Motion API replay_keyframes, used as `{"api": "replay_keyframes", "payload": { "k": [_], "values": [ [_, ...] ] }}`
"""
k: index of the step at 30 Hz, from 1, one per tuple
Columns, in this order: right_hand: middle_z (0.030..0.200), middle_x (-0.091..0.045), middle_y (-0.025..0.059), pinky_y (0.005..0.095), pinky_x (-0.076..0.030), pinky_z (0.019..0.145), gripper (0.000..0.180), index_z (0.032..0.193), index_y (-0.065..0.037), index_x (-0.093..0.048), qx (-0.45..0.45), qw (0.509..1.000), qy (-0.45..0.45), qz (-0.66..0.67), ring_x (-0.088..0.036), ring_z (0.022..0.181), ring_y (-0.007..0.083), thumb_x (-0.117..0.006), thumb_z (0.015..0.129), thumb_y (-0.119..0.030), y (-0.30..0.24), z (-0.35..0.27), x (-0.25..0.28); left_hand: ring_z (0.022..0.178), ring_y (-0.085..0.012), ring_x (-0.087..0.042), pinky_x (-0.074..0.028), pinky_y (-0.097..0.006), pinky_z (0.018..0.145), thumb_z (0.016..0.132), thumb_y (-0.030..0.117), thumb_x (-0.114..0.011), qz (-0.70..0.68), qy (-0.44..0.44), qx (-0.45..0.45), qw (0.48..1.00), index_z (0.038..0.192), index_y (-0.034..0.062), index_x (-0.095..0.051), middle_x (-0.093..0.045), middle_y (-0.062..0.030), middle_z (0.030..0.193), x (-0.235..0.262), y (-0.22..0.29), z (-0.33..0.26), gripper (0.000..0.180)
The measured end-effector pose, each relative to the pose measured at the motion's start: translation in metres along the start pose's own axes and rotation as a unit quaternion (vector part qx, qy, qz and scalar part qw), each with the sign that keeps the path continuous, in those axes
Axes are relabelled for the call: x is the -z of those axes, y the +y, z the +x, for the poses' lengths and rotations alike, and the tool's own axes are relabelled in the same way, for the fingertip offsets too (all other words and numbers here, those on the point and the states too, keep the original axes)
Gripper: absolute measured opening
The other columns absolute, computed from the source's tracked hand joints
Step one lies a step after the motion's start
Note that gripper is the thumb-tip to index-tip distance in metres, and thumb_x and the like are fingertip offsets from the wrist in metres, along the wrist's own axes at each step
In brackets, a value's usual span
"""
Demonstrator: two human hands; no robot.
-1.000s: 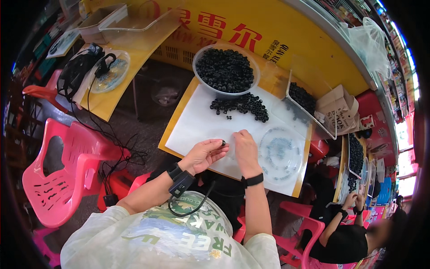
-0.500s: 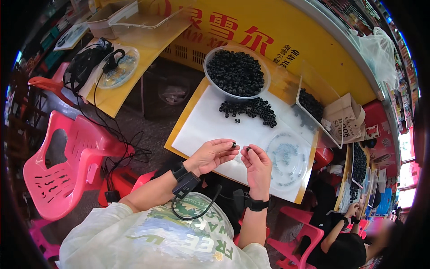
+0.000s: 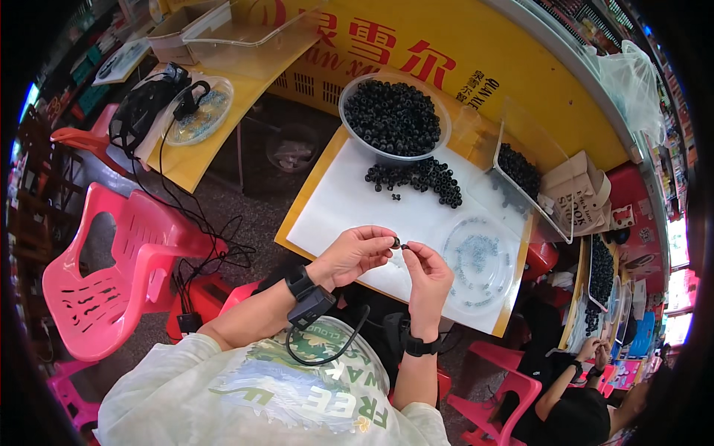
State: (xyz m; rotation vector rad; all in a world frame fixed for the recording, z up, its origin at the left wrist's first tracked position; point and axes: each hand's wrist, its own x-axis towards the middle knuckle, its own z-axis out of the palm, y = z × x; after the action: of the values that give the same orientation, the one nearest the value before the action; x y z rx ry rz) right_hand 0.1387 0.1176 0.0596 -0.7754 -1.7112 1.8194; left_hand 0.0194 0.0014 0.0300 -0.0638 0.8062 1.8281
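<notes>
Nearest to the camera, the left hand (image 3: 355,255) and the right hand (image 3: 426,271) are now raised together over the front edge of the bench (image 3: 309,186), fingertips almost meeting. Half a second ago they were a little lower and more apart; one second ago both were pressed down on the white sheet (image 3: 349,201). So the hands have lifted away from the sheet and come closer to each other.

Between the fingertips sits a small black ring (image 3: 396,243). The left grip is pinched on this small black ring with thumb and forefinger. The right grip is also closed in a pinch just beside it, but what it holds is too small to tell; it may be a tiny part that goes with the ring. In my judgement the picking is done and the joining of two small parts is now in hand.

A little farther, to the right on the sheet, lies a clear round dish (image 3: 476,260) with small pale pieces. Beyond it, a loose heap of black rings (image 3: 420,177) rests on the sheet, untouched. Farthest, the big clear bowl (image 3: 394,115) stands full of the same black rings, and a clear tray (image 3: 520,175) to its right holds more.
</notes>
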Motion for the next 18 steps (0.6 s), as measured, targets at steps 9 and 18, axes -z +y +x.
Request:
{"api": "replay_keyframes", "payload": {
  "k": [9,18],
  "values": [
    [0.087,-0.070,0.0071,0.0247,-0.049,0.075,0.014,0.096,0.001,-0.072,0.138,0.970,0.029,-0.200,-0.063,0.079,0.0120,-0.073,0.082,0.000,-0.014,-0.008,-0.008,0.084,-0.0118,-0.067,-0.057,-0.024,0.078,0.093,0.007,-0.066,0.046,-0.010,-0.018,0.999,0.108,0.0015,-0.067,-0.069,-0.0058,0.097,-0.002,-0.001,-0.001,0.017],
    [0.090,-0.068,0.0065,0.0247,-0.048,0.071,0.022,0.100,0.000,-0.072,0.140,0.971,-0.022,-0.192,-0.061,0.077,0.0130,-0.076,0.078,-0.001,-0.004,-0.005,-0.002,0.085,-0.0105,-0.064,-0.056,-0.024,0.078,0.093,0.007,-0.066,0.045,-0.046,-0.013,0.998,0.110,0.0017,-0.067,-0.068,-0.0054,0.098,0.002,0.000,-0.001,0.018]
  ]
}}
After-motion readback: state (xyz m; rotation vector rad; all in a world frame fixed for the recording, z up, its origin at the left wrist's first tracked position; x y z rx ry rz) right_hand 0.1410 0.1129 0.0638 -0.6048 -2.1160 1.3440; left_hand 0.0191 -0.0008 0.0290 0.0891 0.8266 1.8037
